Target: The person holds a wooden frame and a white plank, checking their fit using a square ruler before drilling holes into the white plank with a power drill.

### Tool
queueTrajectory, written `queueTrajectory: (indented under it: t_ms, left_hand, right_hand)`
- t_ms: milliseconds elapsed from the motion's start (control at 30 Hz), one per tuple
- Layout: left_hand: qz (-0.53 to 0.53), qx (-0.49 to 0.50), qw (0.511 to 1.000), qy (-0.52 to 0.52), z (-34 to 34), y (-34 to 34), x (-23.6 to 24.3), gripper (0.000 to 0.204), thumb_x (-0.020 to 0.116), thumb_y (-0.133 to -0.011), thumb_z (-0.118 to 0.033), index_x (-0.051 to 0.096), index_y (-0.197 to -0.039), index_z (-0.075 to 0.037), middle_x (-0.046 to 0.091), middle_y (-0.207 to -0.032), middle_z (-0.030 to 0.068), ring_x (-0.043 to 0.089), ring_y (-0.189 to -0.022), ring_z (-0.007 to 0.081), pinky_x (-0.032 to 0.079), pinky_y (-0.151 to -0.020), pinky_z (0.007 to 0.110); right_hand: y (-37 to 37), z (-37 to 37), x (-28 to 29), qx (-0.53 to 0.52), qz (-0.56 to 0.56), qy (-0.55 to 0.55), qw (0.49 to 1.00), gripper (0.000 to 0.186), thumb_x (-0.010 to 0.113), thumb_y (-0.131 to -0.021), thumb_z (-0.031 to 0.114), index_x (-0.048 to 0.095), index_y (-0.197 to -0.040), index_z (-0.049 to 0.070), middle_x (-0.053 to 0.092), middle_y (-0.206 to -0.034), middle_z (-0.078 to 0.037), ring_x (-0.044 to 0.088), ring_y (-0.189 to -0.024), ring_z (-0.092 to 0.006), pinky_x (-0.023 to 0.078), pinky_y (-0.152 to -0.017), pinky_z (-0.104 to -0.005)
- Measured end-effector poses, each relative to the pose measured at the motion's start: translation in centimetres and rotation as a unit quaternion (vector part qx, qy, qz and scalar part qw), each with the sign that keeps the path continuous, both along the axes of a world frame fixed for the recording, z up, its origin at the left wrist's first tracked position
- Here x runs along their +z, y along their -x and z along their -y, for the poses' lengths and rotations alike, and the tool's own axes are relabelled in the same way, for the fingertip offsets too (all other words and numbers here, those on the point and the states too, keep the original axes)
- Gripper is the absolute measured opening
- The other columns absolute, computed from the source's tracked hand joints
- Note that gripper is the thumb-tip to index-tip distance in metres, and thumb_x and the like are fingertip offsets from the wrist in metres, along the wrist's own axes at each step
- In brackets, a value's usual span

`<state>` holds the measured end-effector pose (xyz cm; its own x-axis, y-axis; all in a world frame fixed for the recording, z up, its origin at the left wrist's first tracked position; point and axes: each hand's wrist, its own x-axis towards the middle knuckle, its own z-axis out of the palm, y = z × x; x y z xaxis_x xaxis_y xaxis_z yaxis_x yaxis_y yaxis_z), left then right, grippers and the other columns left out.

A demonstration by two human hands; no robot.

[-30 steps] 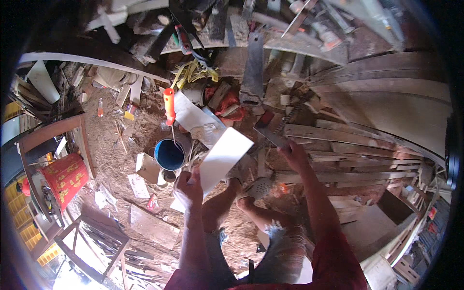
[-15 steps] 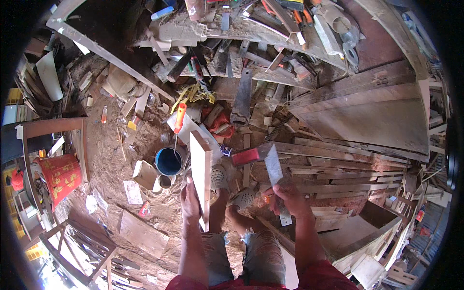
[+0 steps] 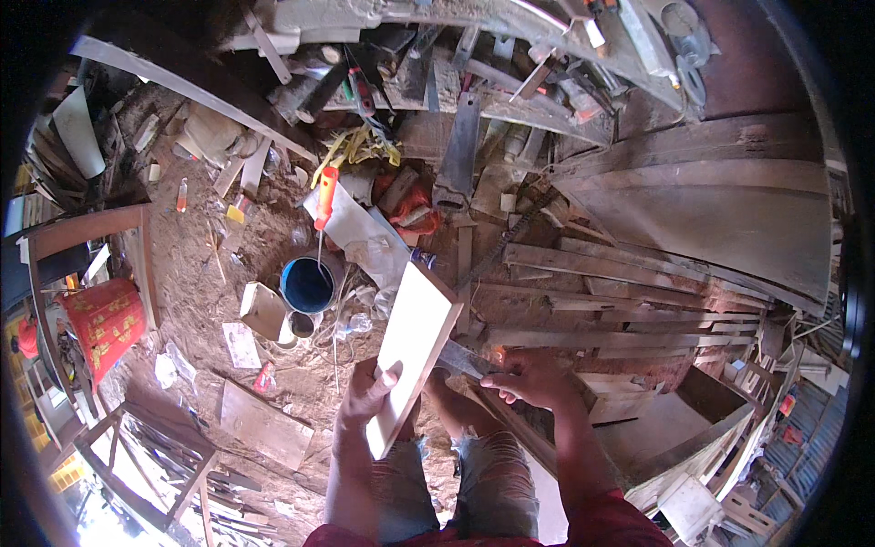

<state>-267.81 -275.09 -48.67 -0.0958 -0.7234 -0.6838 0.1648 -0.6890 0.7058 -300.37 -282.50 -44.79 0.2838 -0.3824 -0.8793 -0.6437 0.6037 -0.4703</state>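
Observation:
My left hand (image 3: 363,394) grips a pale wooden board (image 3: 410,342) near its lower end, with the thumb on the broad face. The board tilts up and to the right in front of my legs. My right hand (image 3: 530,383) is closed on the flat grey metal blade of a try square (image 3: 467,359), just right of the board. Only the blade shows; its far end and the red stock are hidden behind the board.
A blue-lined bucket (image 3: 308,284) holds an orange-handled roller (image 3: 325,201). A hand saw (image 3: 458,150) leans below the cluttered bench. Long planks (image 3: 629,339) lie to the right, by an open wooden box (image 3: 674,419). A red bucket (image 3: 109,324) stands at the left.
The board has turned from nearly upright to a rightward lean, showing its broad face. My right hand has brought the try square down and left, so its red stock is out of sight.

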Motion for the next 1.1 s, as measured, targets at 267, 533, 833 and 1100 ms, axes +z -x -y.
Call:
queueTrajectory:
  t_ms: [267,533,833,1100]
  left_hand:
    - [0.059,0.313,0.948,-0.004,0.5,5.0,-9.0,0.063,0.080,-0.092,-0.061,0.073,-0.113,-0.002,0.067,-0.084,-0.0017,0.061,-0.073,0.0103,0.047,-0.066,0.030]
    - [0.063,0.154,0.986,-0.014,0.4,9.7,-14.8,0.052,0.086,-0.093,-0.041,0.078,-0.116,0.005,0.080,-0.100,0.0111,0.073,-0.088,0.0145,0.058,-0.079,0.032]
    - [0.189,0.161,0.968,0.042,1.7,9.2,-16.0,0.059,0.082,-0.092,-0.057,0.080,-0.097,0.003,0.074,-0.079,0.0061,0.067,-0.072,0.0143,0.052,-0.064,0.034]
    - [0.072,0.168,0.983,-0.005,2.1,7.3,-16.4,0.050,0.086,-0.093,-0.040,0.078,-0.115,0.004,0.080,-0.102,0.0116,0.074,-0.094,0.0179,0.059,-0.084,0.035]
  right_hand:
    - [4.6,-0.9,-4.0,-0.003,-0.105,0.111,0.988,0.035,0.083,-0.093,0.037,0.080,-0.106,0.005,0.080,-0.098,-0.013,0.076,-0.099,-0.0247,0.056,-0.088,-0.0395]
    - [1.5,0.4,-10.4,0.169,-0.133,0.247,0.945,0.045,0.080,-0.093,0.048,0.079,-0.103,0.004,0.077,-0.095,-0.021,0.075,-0.088,-0.0376,0.057,-0.080,-0.0453]
    - [5.6,3.4,-12.6,0.199,-0.004,0.181,0.963,0.036,0.080,-0.096,0.038,0.079,-0.109,0.004,0.077,-0.093,-0.021,0.077,-0.087,-0.0369,0.059,-0.077,-0.0452]
    - [7.4,4.9,-8.4,0.085,-0.025,0.100,0.991,0.035,0.080,-0.096,0.031,0.078,-0.111,-0.001,0.080,-0.098,-0.016,0.074,-0.088,-0.0165,0.058,-0.083,-0.0359]
